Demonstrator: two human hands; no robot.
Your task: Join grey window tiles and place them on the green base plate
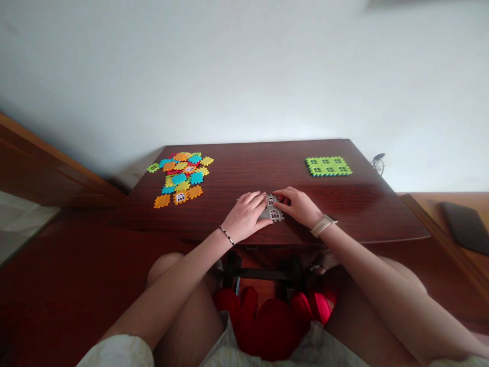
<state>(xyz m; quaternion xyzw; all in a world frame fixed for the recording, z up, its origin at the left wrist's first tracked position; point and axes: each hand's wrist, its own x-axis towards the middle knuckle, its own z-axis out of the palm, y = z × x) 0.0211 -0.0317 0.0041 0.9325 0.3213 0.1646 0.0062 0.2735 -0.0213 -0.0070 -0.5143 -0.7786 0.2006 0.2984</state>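
Note:
Both my hands rest on grey window-patterned puzzle tiles [273, 209] near the front edge of a dark wooden table [248, 173]. My left hand [246, 214] lies over the tiles' left side, fingers curled against them. My right hand [297, 204] pinches the tiles from the right, a watch on its wrist. The tiles lie flat on the table, joined together, partly hidden under my fingers.
A heap of several coloured interlocking tiles [182, 176] lies at the table's back left. A green assembled tile panel [328, 166] lies at the back right. A dark flat object [464, 224] rests on a ledge at the far right. A white wall stands behind.

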